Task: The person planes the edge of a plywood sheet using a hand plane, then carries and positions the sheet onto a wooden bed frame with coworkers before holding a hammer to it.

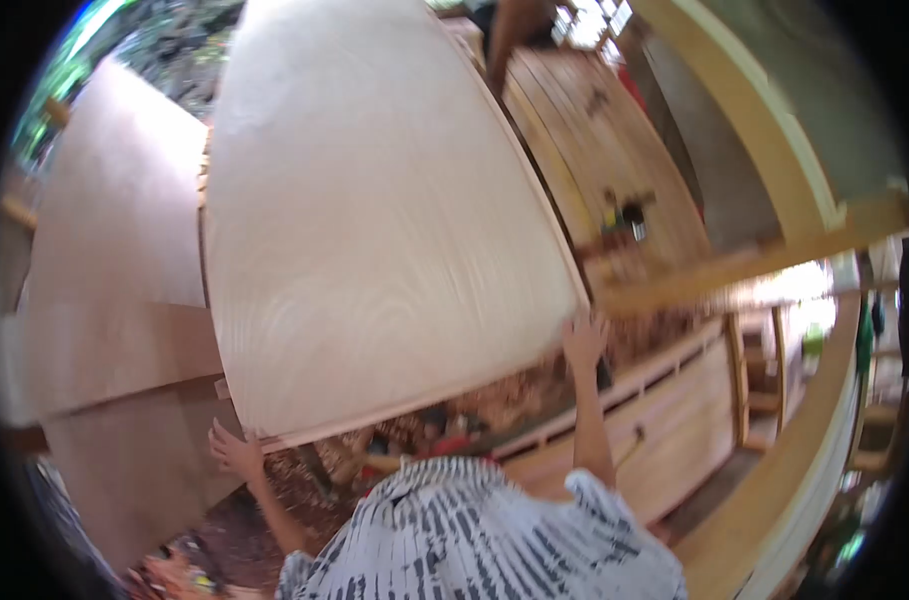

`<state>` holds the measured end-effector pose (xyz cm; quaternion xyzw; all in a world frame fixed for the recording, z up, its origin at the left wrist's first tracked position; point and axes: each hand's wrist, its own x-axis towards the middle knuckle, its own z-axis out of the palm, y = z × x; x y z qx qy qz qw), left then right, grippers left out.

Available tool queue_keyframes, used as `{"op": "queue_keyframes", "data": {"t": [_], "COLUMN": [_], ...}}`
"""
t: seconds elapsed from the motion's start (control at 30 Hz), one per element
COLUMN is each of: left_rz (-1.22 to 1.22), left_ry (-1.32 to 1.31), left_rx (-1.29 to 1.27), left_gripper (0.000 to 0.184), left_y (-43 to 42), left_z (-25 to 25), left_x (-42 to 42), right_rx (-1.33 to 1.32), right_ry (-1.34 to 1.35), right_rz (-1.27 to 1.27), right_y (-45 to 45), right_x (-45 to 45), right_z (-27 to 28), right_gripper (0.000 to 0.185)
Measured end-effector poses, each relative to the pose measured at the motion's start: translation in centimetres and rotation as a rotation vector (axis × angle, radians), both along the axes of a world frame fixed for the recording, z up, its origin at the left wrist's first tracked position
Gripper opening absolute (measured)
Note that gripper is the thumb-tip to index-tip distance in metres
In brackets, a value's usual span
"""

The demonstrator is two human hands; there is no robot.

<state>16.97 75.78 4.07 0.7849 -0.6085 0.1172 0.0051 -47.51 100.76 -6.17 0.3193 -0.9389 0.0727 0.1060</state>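
Observation:
A large pale wooden panel [384,220] with a wavy grain spreads out in front of me, its near edge facing my body. At its near left corner is my left hand [236,452], fingers spread against the edge. My right hand [583,342] lies at the near right corner, its fingers on the panel's edge; whether they curl underneath is too blurred to tell.
Other wooden sheets [124,230] stand at the left. On the right are a plank surface [614,150] with tools, a wooden beam [754,272] and a framed panel [664,430]. Another person's leg [519,30] shows at the top. Shavings cover the ground below.

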Motion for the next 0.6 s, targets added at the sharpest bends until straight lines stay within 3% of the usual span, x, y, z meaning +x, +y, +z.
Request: {"op": "queue_keyframes", "data": {"t": [0.03,0.1,0.13,0.2,0.3,0.6], "left_rz": [-0.066,-0.064,-0.086,-0.107,0.011,0.19], "left_ry": [-0.042,0.354,0.347,0.413,0.378,0.647], "left_rx": [0.04,0.108,0.124,0.152,0.25,0.223], "left_gripper": [0.061,0.079,0.079,0.078,0.072,0.053], "left_y": [-0.2,-1.1,-0.6,-0.7,-1.5,-3.9], "left_z": [-2.5,-9.5,-10.2,-10.8,-8.4,-9.4], "left_x": [2.3,6.1,5.5,4.4,3.2,6.8], "right_rx": [-0.025,-0.175,-0.165,-0.234,-0.442,-0.547], "right_ry": [-0.118,-0.208,-0.21,-0.495,-0.63,-0.662], "right_rz": [-0.109,-0.195,-0.222,-0.184,-0.163,-0.134], "right_y": [0.5,1.5,2.1,2.4,3.1,3.3], "right_x": [0.2,-0.7,-1.5,-3.0,-4.7,-4.2], "right_z": [0.6,0.4,0.1,0.0,-2.6,-1.4], "right_gripper": [0.06,0.069,0.069,0.074,0.07,0.062]}}
